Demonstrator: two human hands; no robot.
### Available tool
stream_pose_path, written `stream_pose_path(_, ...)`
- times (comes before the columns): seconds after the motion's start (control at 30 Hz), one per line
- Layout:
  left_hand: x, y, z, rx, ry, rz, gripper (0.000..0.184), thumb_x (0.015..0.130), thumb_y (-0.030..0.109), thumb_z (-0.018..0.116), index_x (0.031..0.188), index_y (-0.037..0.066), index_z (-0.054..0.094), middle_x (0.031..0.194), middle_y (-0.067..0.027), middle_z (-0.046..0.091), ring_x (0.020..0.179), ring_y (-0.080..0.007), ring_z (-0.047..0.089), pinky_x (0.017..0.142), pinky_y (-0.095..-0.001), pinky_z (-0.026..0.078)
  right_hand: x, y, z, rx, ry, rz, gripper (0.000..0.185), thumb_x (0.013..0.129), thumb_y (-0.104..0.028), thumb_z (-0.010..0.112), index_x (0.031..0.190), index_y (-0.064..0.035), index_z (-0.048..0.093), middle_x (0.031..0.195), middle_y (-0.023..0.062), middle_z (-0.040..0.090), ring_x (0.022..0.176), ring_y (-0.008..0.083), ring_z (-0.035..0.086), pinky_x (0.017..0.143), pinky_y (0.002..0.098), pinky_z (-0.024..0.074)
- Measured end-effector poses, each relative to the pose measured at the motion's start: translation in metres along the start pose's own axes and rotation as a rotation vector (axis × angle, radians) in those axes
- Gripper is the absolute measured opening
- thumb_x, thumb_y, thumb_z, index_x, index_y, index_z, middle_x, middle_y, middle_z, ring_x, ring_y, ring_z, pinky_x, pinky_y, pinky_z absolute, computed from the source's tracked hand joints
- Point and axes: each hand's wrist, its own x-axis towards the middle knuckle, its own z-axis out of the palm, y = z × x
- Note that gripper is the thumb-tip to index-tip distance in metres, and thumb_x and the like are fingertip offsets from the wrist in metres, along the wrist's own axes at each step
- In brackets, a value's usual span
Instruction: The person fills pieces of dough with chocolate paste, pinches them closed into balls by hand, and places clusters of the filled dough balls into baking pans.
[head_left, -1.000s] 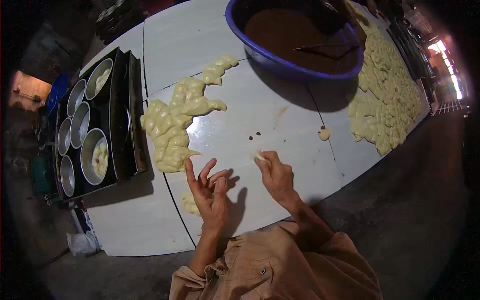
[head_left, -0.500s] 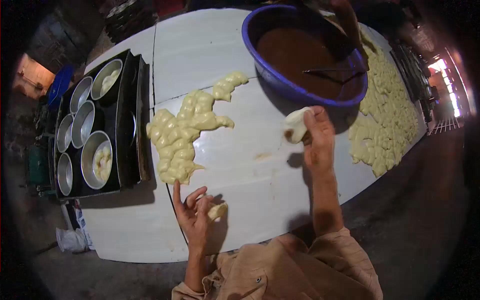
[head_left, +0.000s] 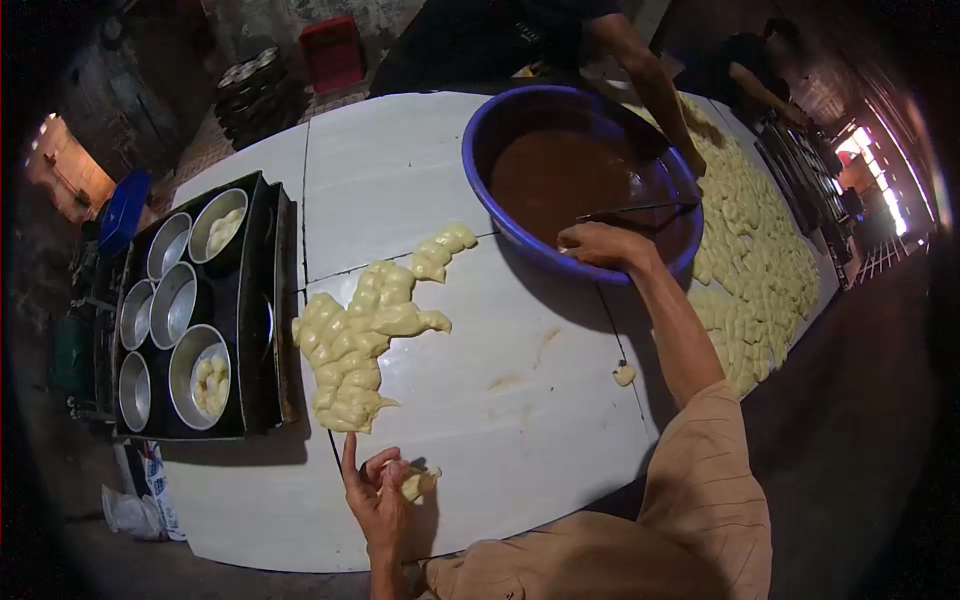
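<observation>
My left hand (head_left: pixel 378 500) is low over the white table. Its index finger stretches toward the front of a pale yellow dough cluster (head_left: pixel 350 350), while the curled thumb and other fingers hold a small dough piece (head_left: pixel 421 484). My right hand (head_left: pixel 603 246) reaches over the near rim of a blue basin (head_left: pixel 520 238) with its fingers closed. A bit of something whitish shows at its fingertips, too little to name. Brown filling (head_left: pixel 560 170) lies in the basin, and a dark thin-handled utensil (head_left: pixel 640 210) rests across it.
At left, a black tray (head_left: pixel 255 330) bears several round metal tins (head_left: pixel 172 303), two with dough pieces inside. Many dough pieces (head_left: pixel 750 260) cover the right side. One small dough piece (head_left: pixel 623 374) sits near my right forearm. Another person's arm (head_left: pixel 655 90) reaches down behind the basin.
My right hand has gone from holding a brown-smeared dough piece in front of the basin to its near rim. My left hand stays nearly still. The view has tilted up.
</observation>
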Motion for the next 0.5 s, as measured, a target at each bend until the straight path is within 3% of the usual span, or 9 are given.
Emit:
stream_pose_path(0.1, 0.003, -0.009, -0.01, 0.042, 0.009, -0.034, 0.062, 0.098, 0.002, 0.06, 0.153, 0.004, 0.032, 0.106, -0.0162, 0.069, 0.091, -0.0158, 0.067, 0.085, -0.0303, 0.056, -0.012, -0.003, -0.007, 0.283, 0.115, 0.055, 0.031, 0.09, -0.027, 0.058, 0.102, -0.0004, 0.068, 0.095, 0.0146, 0.071, 0.087, 0.0262, 0.066, 0.076, 0.0413, 0.0508)
stream_pose_path(0.13, 0.004, 0.0, -0.005, 0.044, -0.005, -0.026, 0.054, 0.099, 0.003, 0.06, 0.149, 0.002, 0.04, 0.105, -0.0161, 0.07, 0.091, -0.0161, 0.068, 0.084, -0.03, 0.057, -0.022, -0.022, -0.015, 0.275, 0.118, 0.175, 0.029, 0.09, -0.028, 0.058, 0.099, -0.0023, 0.068, 0.091, 0.009, 0.068, 0.083, 0.0201, 0.064, 0.073, 0.0386, 0.0501)
stream_pose_path(0.23, 0.014, 0.002, 0.009, 0.132, -0.075, 0.003, 0.048, 0.099, 0.004, 0.061, 0.145, 0.001, 0.046, 0.106, -0.0164, 0.071, 0.092, -0.0174, 0.07, 0.083, -0.03, 0.057, -0.025, -0.015, -0.006, 0.492, 0.312, 0.014, 0.025, 0.093, -0.027, 0.058, 0.099, -0.003, 0.065, 0.086, 0.0058, 0.065, 0.081, 0.016, 0.062, 0.07, 0.0333, 0.0498)
stream_pose_path(0.27, 0.017, 0.008, 0.02, 0.142, -0.111, -0.015, 0.042, 0.098, 0.004, 0.061, 0.139, -0.001, 0.052, 0.109, -0.0169, 0.071, 0.095, -0.0183, 0.07, 0.083, -0.0303, 0.058, -0.027, -0.018, -0.005, 0.865, 0.312, 0.01, 0.025, 0.097, -0.027, 0.059, 0.098, -0.003, 0.063, 0.083, 0.0035, 0.062, 0.075, 0.0134, 0.061, 0.066, 0.0295, 0.0497)
stream_pose_path(0.33, 0.029, 0.008, 0.041, 0.188, -0.254, 0.071, 0.037, 0.097, 0.002, 0.061, 0.134, -0.003, 0.057, 0.113, -0.0174, 0.071, 0.1, -0.0189, 0.071, 0.086, -0.0315, 0.058, -0.03, -0.021, -0.005, 1.132, 0.411, -0.081, 0.023, 0.1, -0.028, 0.062, 0.098, -0.0051, 0.059, 0.083, 0.0043, 0.064, 0.07, 0.0113, 0.063, 0.062, 0.0264, 0.052)
stream_pose_path(0.37, 0.034, 0.014, 0.059, 0.136, -0.292, -0.003, 0.036, 0.097, 0.002, 0.062, 0.132, -0.003, 0.058, 0.112, -0.0166, 0.072, 0.099, -0.0184, 0.071, 0.085, -0.0308, 0.058, -0.04, -0.034, -0.006, 1.248, 0.421, -0.108, 0.023, 0.1, -0.029, 0.062, 0.099, -0.0058, 0.058, 0.083, 0.005, 0.064, 0.07, 0.0113, 0.064, 0.061, 0.0263, 0.053)
stream_pose_path(0.4, 0.04, 0.007, 0.072, 0.099, -0.384, 0.05, 0.036, 0.098, 0.008, 0.063, 0.132, -0.001, 0.058, 0.112, -0.014, 0.071, 0.098, -0.0193, 0.07, 0.086, -0.0314, 0.056, -0.048, -0.047, -0.003, 1.297, 0.44, -0.132, 0.022, 0.1, -0.028, 0.063, 0.1, -0.0061, 0.057, 0.084, 0.0053, 0.065, 0.07, 0.0114, 0.064, 0.061, 0.0257, 0.0533)
stream_pose_path(0.5, 0.057, 0.016, 0.121, -0.107, -0.578, -0.123, 0.037, 0.103, 0.018, 0.058, 0.136, 0.0, 0.056, 0.128, -0.0118, 0.064, 0.112, -0.0188, 0.065, 0.091, -0.0322, 0.054, -0.061, -0.095, 0.023, 1.506, 0.529, -0.193, 0.019, 0.1, -0.024, 0.062, 0.105, -0.0068, 0.055, 0.085, 0.0062, 0.066, 0.069, 0.012, 0.065, 0.059, 0.0251, 0.054)
